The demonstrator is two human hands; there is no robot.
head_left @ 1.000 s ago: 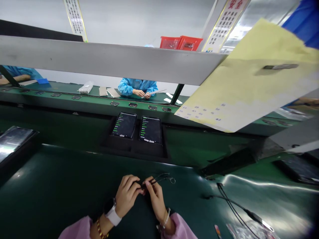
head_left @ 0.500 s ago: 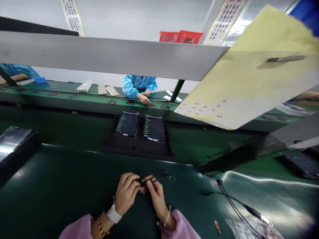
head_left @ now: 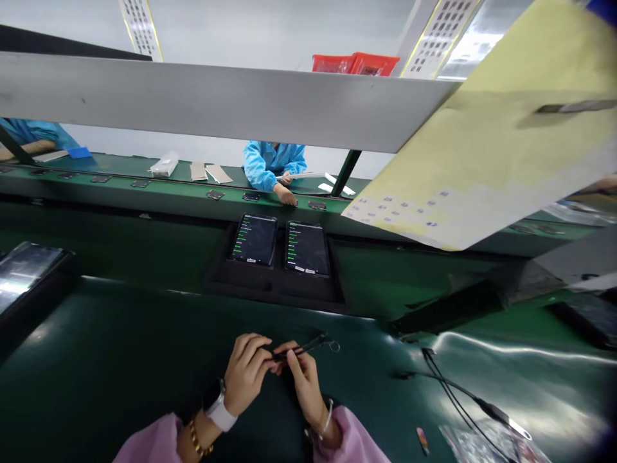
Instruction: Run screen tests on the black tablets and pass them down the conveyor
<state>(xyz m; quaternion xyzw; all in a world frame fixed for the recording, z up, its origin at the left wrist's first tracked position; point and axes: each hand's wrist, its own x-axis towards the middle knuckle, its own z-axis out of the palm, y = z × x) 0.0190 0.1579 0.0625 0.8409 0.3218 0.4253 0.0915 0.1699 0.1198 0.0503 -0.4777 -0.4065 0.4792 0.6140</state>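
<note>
Above the green work surface (head_left: pixel 144 360), my left hand (head_left: pixel 247 373) and my right hand (head_left: pixel 304 382) meet fingertip to fingertip. Both pinch a thin black cord (head_left: pixel 313 344), whose two strands stick out to the right past my right hand. A small pale loop shows at its far end. The part between my fingers is mostly hidden, so its exact kind is unclear. A watch with a white band (head_left: pixel 222 411) is on my left wrist.
Two tablets with lit text lists, a left tablet (head_left: pixel 254 239) and a right tablet (head_left: pixel 307 248), lie in a black tray (head_left: pixel 270 292). Black cables (head_left: pixel 457 386) and a plastic bag (head_left: pixel 482 444) lie right. A yellow sheet (head_left: pixel 448 161) hangs upper right. Opposite, a co-worker's hand (head_left: pixel 285 194) touches the conveyor.
The view has shifted slightly, so the tablets sit further right. My hands keep their pinch, and the cord's strands have drawn closer together. The co-worker's hand has moved over a small dark piece.
</note>
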